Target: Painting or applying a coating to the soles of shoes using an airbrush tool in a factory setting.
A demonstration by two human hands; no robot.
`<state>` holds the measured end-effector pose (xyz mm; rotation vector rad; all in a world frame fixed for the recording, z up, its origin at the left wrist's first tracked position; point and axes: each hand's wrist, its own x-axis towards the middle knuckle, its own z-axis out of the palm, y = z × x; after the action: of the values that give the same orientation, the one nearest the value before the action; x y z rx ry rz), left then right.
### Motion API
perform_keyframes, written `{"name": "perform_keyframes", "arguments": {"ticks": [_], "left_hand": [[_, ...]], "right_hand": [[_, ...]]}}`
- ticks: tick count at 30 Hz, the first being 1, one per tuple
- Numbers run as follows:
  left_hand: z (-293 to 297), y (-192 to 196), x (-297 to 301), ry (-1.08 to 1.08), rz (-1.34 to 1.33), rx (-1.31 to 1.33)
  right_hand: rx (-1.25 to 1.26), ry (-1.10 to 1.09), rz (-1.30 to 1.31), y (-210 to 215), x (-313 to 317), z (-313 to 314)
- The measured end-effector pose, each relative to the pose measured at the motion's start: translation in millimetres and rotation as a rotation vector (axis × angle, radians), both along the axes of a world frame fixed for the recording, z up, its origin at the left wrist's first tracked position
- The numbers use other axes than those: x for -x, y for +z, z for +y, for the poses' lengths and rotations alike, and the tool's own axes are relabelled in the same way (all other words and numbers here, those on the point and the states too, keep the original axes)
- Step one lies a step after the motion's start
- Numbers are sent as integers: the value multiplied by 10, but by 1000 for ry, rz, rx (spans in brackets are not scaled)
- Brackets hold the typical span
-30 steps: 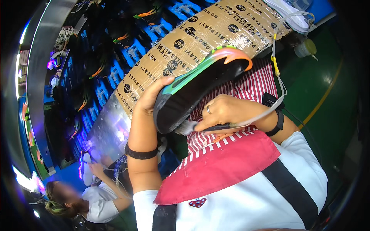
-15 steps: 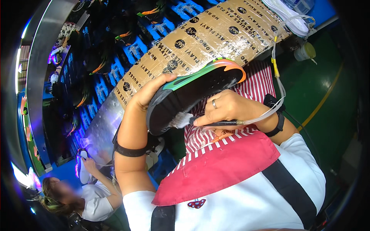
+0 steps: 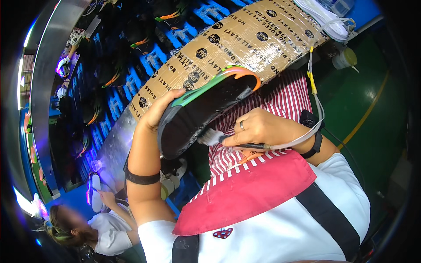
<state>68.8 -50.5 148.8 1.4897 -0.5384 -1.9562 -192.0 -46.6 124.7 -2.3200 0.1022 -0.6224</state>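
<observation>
Your left hand [image 3: 164, 109] is wrapped around one end of a shoe [image 3: 206, 109], fingers clamped over its edge, and holds it tilted in front of your chest with the dark sole facing you. The shoe sits above your lap, over a red-and-white striped cloth [image 3: 280, 98]. Your right hand [image 3: 263, 129] is closed on a thin brush [image 3: 219, 139], whose pale bristles touch the sole near its lower side; a thin tube [image 3: 313, 94] runs up from the brush handle. The shoe looks light and fairly stiff along the sole, softer at the upper, so the rim near the end is likely the firmest hold. A freshly coated sole may be slick. Beyond it lies a taped cardboard sheet [image 3: 245, 39], then a belt of blue trays [image 3: 131, 83]. At lower left, another person [image 3: 94, 228] works.
</observation>
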Motion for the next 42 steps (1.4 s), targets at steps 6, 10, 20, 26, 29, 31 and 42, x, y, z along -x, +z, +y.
{"name": "perform_keyframes", "arguments": {"ticks": [6,10,20,26,29,31,42], "left_hand": [[108,-95,77,50,102,86],[205,-254,163,99,200,114],[426,-429,88,251,219,135],[386,-203,192,354,209,199],[370,-138,161,371,183,194],[370,-115,134,361,165,192],[370,-82,158,379,83,219]], "right_hand": [[-351,-213,-201,-41,-33,-42],[-645,-401,-194,-180,-24,-189],[-602,-843,-381,-367,41,-374],[-59,-626,-276,-304,-59,-159],[49,-462,-180,-292,-3,-154],[41,-420,-188,-254,0,-126],[-108,-325,-239,-219,23,-122]]}}
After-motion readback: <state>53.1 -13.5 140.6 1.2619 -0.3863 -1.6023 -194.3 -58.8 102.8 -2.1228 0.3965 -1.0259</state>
